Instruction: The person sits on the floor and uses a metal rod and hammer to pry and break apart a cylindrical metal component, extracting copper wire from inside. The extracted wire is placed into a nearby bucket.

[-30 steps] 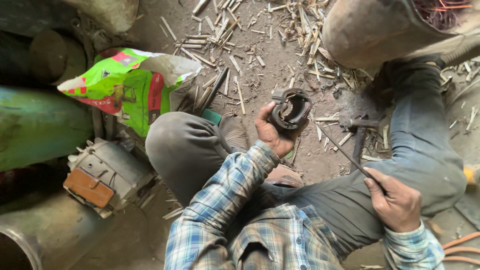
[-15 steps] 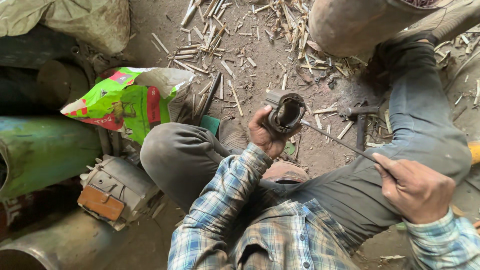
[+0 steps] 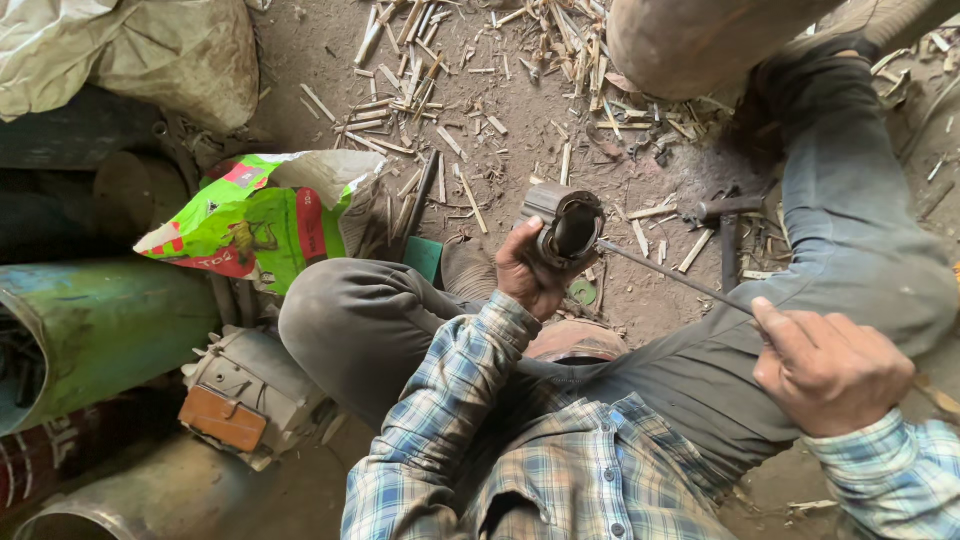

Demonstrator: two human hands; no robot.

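Above the dirt floor (image 3: 330, 60), a round metal casing (image 3: 565, 228) is gripped by left hand (image 3: 528, 272), fingers curled around it. A thin rod (image 3: 670, 278), clenched in right hand (image 3: 830, 370), should be kept aligned with its bore.

Scrap workshop: dirt floor (image 3: 500, 90), metal cylinders (image 3: 90, 330), old motor (image 3: 250, 395).

your left hand (image 3: 527, 272) grips a dark, round metal motor housing (image 3: 563, 228), its open end tilted up toward you. your right hand (image 3: 828, 368) is closed on a thin metal rod (image 3: 672, 280) whose tip sits at the housing's opening. a hammer (image 3: 725, 222) lies on the dirt floor (image 3: 500, 90) among wood splinters, with a green printed sack (image 3: 255, 212) beside your left knee.
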